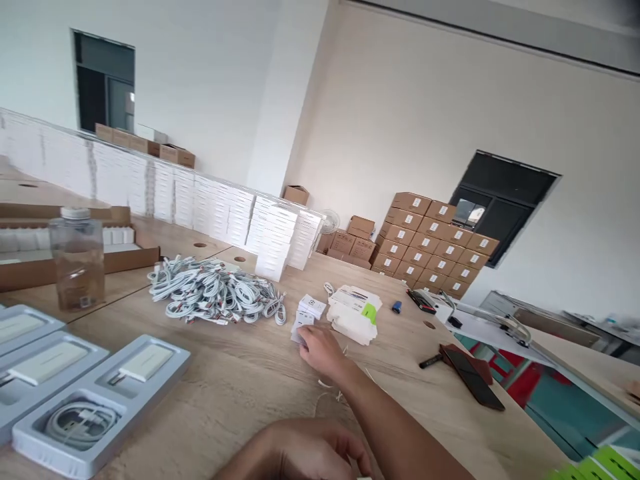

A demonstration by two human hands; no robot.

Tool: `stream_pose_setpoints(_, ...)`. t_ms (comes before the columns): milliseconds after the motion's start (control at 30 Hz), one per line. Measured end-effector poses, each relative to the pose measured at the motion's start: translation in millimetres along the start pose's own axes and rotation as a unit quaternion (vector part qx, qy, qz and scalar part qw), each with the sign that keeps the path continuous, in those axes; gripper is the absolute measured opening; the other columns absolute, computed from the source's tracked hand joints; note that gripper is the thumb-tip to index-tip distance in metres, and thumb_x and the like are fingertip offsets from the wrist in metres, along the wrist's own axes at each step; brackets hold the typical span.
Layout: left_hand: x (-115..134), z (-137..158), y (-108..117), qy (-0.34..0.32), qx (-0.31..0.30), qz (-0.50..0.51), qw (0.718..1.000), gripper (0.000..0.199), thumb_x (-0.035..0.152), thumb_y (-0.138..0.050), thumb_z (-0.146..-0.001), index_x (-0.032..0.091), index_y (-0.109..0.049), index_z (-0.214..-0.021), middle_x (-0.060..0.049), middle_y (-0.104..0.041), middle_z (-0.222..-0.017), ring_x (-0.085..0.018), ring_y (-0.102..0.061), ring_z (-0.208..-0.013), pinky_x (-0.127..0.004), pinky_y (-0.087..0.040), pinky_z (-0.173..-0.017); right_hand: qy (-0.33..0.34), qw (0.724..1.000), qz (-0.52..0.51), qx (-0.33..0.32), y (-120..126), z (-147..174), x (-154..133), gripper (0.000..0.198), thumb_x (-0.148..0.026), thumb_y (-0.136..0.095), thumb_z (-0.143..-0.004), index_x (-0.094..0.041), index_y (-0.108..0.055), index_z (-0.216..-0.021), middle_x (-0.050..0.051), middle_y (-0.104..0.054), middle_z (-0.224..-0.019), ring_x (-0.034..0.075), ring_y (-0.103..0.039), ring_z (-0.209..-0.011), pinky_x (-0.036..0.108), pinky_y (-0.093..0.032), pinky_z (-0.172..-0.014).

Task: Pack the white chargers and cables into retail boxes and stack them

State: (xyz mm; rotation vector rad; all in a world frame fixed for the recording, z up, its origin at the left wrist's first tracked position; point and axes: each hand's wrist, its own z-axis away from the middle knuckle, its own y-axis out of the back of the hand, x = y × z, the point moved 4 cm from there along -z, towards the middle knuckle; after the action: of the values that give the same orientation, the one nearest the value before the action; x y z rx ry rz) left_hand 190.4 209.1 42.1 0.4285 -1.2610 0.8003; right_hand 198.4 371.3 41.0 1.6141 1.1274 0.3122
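My right hand [320,348] reaches forward over the wooden table, its fingers closed on the near edge of a small white printed leaflet [304,319]. Another stack of white leaflets [313,305] lies just behind that one. Low in the view, my left hand [323,450] is curled, fingers bent downward. A sliver of something pale shows by its fingertips at the bottom edge; what it is I cannot make out. To the left, a grey-white tray [173,363] holds a flat white charger [147,362] and a coiled white cable [83,425].
A heap of coiled cables [215,293] lies mid-table, with a plastic bottle [77,267] left of it. Right of the leaflets are an unfolded box [353,317], a blue object [397,307] and a phone [473,377]. White box stacks [200,207] line the back.
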Motion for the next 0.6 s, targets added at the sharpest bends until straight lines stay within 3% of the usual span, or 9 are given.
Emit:
stream_pose_setpoints(100,-1.1,-1.1,8.4,-0.012,0.058,0.005,0.998,0.021,0.009,-0.067,-0.048,0.022,-0.071,-0.064,0.006,-0.057,-0.05,-0.01,-0.042,-0.042,-0.021,-0.028,-0.041,-0.018,0.998,-0.029,0.054,12.3,-2.1,6.3,0.02,-0.022,-0.05,-0.087,-0.019,-0.07,-0.081,0.006,-0.072,-0.082,0.021,-0.063,-0.08,0.033,-0.046,-0.08)
stream_pose_setpoints(200,2.2,-0.5,29.7,-0.063,0.183,0.051,0.98,0.017,0.011,-0.069,-0.052,0.02,-0.068,-0.066,0.006,-0.056,-0.049,-0.01,-0.045,-0.043,-0.019,-0.027,-0.039,-0.054,0.985,-0.073,0.144,48.3,-1.2,12.4,0.032,-0.035,-0.046,-0.093,-0.018,-0.07,-0.081,0.006,-0.071,-0.081,0.021,-0.063,-0.077,0.031,-0.048,-0.073)
stream_pose_setpoints(333,5.1,9.9,77.0,-0.14,0.376,0.165,0.901,0.018,0.031,-0.062,-0.074,0.02,-0.059,-0.087,0.007,-0.053,-0.051,-0.009,-0.043,-0.039,-0.019,-0.024,-0.036,-0.094,0.951,-0.129,0.263,117.3,13.5,8.6,0.041,-0.049,-0.05,-0.091,-0.014,-0.069,-0.099,0.007,-0.073,-0.084,0.02,-0.065,-0.073,0.03,-0.051,-0.066)
stream_pose_setpoints(433,1.2,20.0,109.5,-0.17,0.462,0.25,0.834,0.023,0.041,-0.057,-0.083,0.02,-0.054,-0.09,0.007,-0.053,-0.054,-0.007,-0.041,-0.037,-0.017,-0.022,-0.035,-0.099,0.926,-0.166,0.325,164.0,39.1,-12.0,0.039,-0.049,-0.056,-0.088,-0.014,-0.069,-0.1,0.007,-0.073,-0.082,0.018,-0.063,-0.069,0.028,-0.051,-0.063)
stream_pose_setpoints(500,-3.6,24.5,123.2,-0.173,0.487,0.302,0.801,0.025,0.043,-0.053,-0.089,0.018,-0.053,-0.09,0.007,-0.052,-0.058,-0.005,-0.04,-0.037,-0.017,-0.022,-0.035,-0.084,0.921,-0.186,0.333,184.6,57.7,-32.5,0.031,-0.043,-0.062,-0.086,-0.017,-0.07,-0.099,0.006,-0.072,-0.082,0.017,-0.063,-0.07,0.029,-0.051,-0.066)
stream_pose_setpoints(600,-9.3,27.4,130.7,-0.163,0.5,0.359,0.771,0.027,0.041,-0.05,-0.094,0.015,-0.056,-0.089,0.006,-0.051,-0.061,-0.004,-0.039,-0.04,-0.016,-0.026,-0.035,0.004,0.948,-0.176,0.265,195.5,75.7,-68.1,0.018,-0.031,-0.061,-0.087,-0.022,-0.071,-0.1,0.007,-0.072,-0.097,0.021,-0.065,-0.09,0.035,-0.052,-0.082)
